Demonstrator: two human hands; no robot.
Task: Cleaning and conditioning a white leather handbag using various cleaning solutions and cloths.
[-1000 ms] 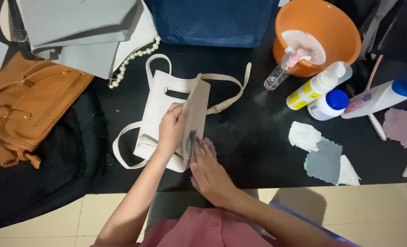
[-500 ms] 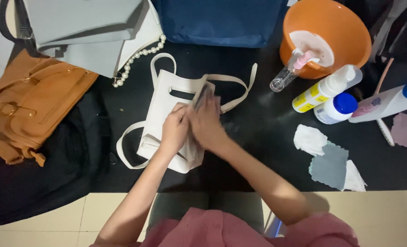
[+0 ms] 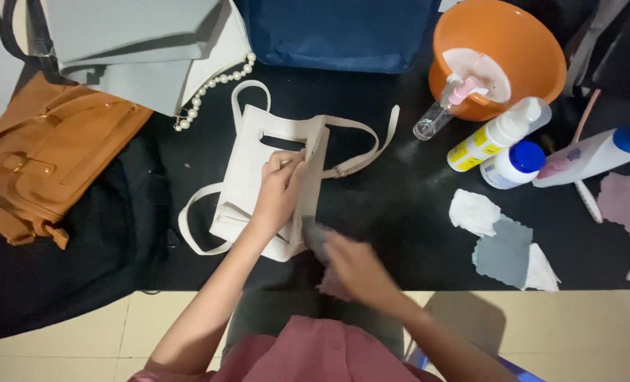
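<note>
Centrally in the frame, a small white bag (image 3: pixel 258 184) lies on the black tabletop (image 3: pixel 400 212), its pale straps looping out to the left and upper right. The left hand (image 3: pixel 279 191) is closed over the bag's upright side panel, thumb and fingers pinching it, seemingly to keep that face standing and steady. Just below and to the right, the right hand (image 3: pixel 354 265) is blurred with motion near the bag's lower corner, fingers curled around a pinkish cloth (image 3: pixel 332 286) that shows under the palm; how tightly it grips I cannot tell.

Along the upper right stands an orange basin (image 3: pixel 534 49) with a clear spray bottle (image 3: pixel 442 106) leaning against its rim. Beside it sit a white and yellow pump bottle (image 3: pixel 495 134), a white jar with a blue lid (image 3: pixel 513 164) and a white tube with a blue cap (image 3: pixel 587 155), grouped within easy reach of the right arm. Small cloths, white and grey (image 3: pixel 502 247), lie flat at the lower right of the tabletop.

At the left a tan leather satchel (image 3: pixel 46 163) rests partly on dark fabric, with a grey bag (image 3: pixel 131 49) and a string of pearl beads (image 3: pixel 212 88) above, and a blue bag (image 3: pixel 343 32) at the top edge.
</note>
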